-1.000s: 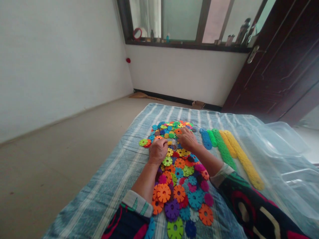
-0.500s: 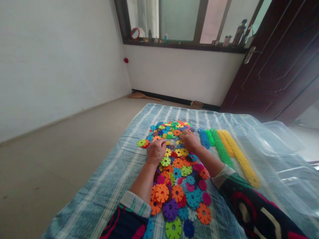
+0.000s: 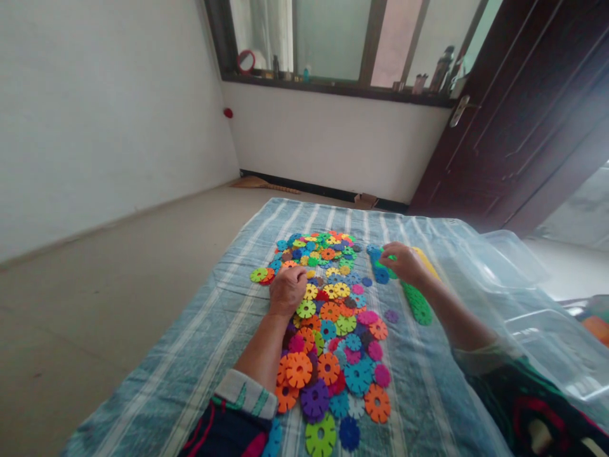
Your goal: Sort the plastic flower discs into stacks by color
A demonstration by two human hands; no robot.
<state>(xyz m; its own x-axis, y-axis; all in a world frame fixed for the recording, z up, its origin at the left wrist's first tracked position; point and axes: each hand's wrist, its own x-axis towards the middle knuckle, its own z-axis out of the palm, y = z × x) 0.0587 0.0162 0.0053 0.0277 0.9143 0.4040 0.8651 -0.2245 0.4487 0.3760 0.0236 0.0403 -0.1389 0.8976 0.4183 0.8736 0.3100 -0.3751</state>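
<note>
My left hand [image 3: 288, 292] is closed at the left side of a loose heap of colourful notched plastic discs [image 3: 328, 311]. A small yellow disc [image 3: 310, 274] shows at its fingertips; whether it is gripped or just lies there, I cannot tell. My right hand [image 3: 404, 261] reaches over the lined-up discs to the right of the heap, its fingers pinched together. What they hold, if anything, is hidden. Beside its fingertips lies a short blue row [image 3: 379, 266]. A green row [image 3: 417, 303] and a yellow row [image 3: 425, 261] are partly covered by the hand and forearm.
The discs lie on a blue striped cloth [image 3: 204, 355]. Two clear plastic containers stand at the right, a far one [image 3: 514, 263] and a nearer one [image 3: 561, 349]. A dark red door [image 3: 495, 127] and a window sill [image 3: 333, 87] are beyond.
My right hand has moved right, from the heap to over the coloured rows. My left hand stays at the heap. The view has shifted slightly.
</note>
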